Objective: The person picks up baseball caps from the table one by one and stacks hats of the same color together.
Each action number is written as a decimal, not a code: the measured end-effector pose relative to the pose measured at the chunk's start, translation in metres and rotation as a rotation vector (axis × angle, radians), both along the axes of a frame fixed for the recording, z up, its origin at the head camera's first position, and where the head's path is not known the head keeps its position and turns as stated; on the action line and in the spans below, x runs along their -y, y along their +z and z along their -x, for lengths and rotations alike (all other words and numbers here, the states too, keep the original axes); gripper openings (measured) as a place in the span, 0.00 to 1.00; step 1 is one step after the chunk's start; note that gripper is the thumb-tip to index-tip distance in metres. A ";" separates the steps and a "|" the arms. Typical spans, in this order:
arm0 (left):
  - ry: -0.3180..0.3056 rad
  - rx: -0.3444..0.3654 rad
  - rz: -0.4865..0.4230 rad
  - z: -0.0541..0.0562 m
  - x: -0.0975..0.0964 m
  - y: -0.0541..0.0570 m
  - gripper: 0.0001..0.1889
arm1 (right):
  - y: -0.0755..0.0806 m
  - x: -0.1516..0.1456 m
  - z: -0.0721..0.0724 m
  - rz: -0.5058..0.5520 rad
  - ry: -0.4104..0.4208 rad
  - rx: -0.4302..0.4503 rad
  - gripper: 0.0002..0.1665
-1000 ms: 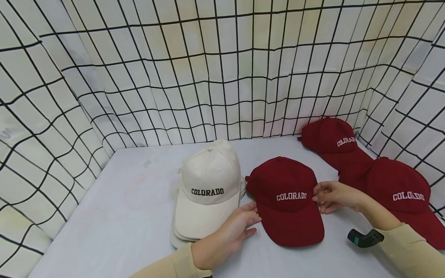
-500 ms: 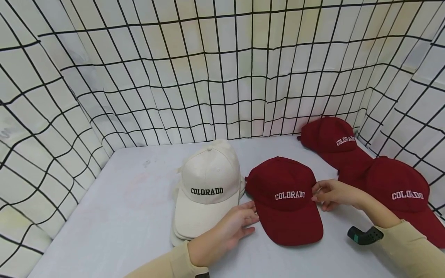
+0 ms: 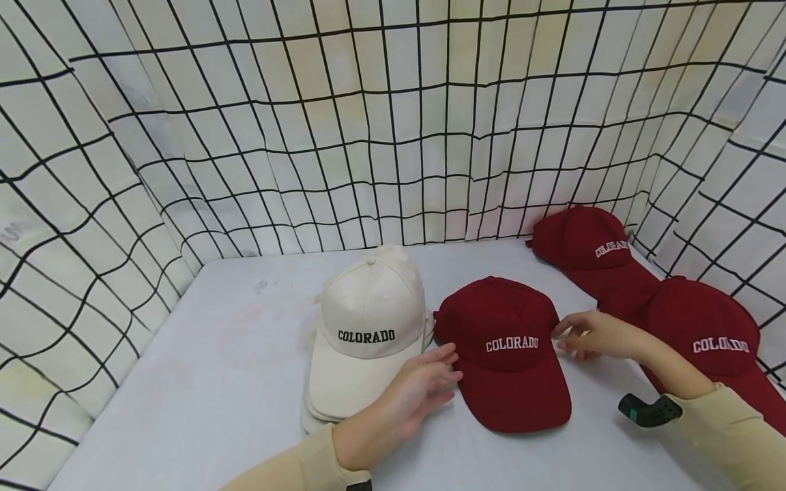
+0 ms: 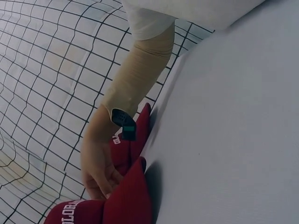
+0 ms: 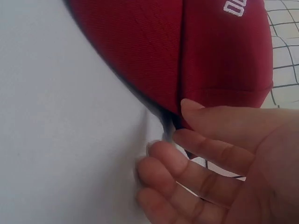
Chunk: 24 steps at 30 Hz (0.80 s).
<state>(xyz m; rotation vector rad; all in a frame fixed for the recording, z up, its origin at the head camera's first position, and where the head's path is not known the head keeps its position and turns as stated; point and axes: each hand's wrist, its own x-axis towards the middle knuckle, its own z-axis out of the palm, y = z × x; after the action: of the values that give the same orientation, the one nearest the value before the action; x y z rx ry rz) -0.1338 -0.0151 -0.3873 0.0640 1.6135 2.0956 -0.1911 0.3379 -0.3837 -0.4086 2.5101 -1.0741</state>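
Note:
A dark red cap with white COLORADO lettering lies in the middle of the table, brim toward me. My left hand hovers at its left side, fingers loosely extended and holding nothing. At the cap's right edge is my right hand, its thumb and index fingertips right by the rim. The right wrist view shows the thumb tip overlapping the lower side of the red crown, with the other fingers relaxed below. To the left, a stack of cream caps with black COLORADO lettering partly passes behind my left hand.
Two more red caps are on the right: one in the back corner, another nearer, partly behind my right forearm. White walls with a black grid net surround the white-covered table. A black band juts from my right cuff.
My left fingers have lifted and come away from the red cap's side. The right hand has risen slightly and loosened at the edge. The red cap stays almost in place.

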 end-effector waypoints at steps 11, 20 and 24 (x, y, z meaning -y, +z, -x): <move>-0.040 0.009 -0.053 0.001 -0.028 0.007 0.29 | 0.015 -0.004 -0.005 -0.153 -0.053 -0.152 0.18; -0.117 -0.005 -0.084 0.003 -0.055 0.021 0.27 | 0.034 -0.031 -0.017 -0.187 -0.156 -0.240 0.22; -0.109 -0.012 -0.117 0.008 -0.071 0.028 0.25 | 0.044 -0.047 -0.022 -0.224 -0.211 -0.288 0.22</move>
<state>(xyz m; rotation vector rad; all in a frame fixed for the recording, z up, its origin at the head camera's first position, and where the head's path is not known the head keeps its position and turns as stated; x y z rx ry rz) -0.1413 0.0558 -0.3597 0.1992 1.4596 2.1069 -0.1693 0.3848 -0.3402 -0.2524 2.9464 -0.8411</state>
